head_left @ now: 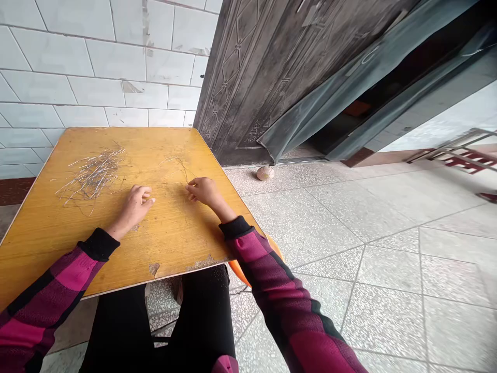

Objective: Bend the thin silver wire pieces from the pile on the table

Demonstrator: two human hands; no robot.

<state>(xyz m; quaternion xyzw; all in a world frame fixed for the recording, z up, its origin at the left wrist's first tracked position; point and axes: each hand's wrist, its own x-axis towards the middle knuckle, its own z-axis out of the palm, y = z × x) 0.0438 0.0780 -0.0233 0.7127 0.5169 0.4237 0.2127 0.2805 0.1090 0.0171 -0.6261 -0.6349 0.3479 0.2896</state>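
On the wooden table [112, 254], a loose heap of thin silvery wires [95, 173] lies toward the far left. My left hand [134, 207] rests just right of that heap, its fingers loosely bent and the thumb apart, with nothing visible in it. Farther right, my right hand [204, 191] is closed in a pinch near the table's right side. A thin bent wire [179, 159] runs from its fingertips back over the tabletop. The exact grip point is too small to make out.
A white tiled wall [116, 62] stands behind the table, with a dark carved door [248, 77] and a hanging grey-green curtain [330, 93] to its right. A round pale object [265, 173] lies on the tiled floor [318, 223]. An orange seat edge [239, 273] shows under the table's right side.
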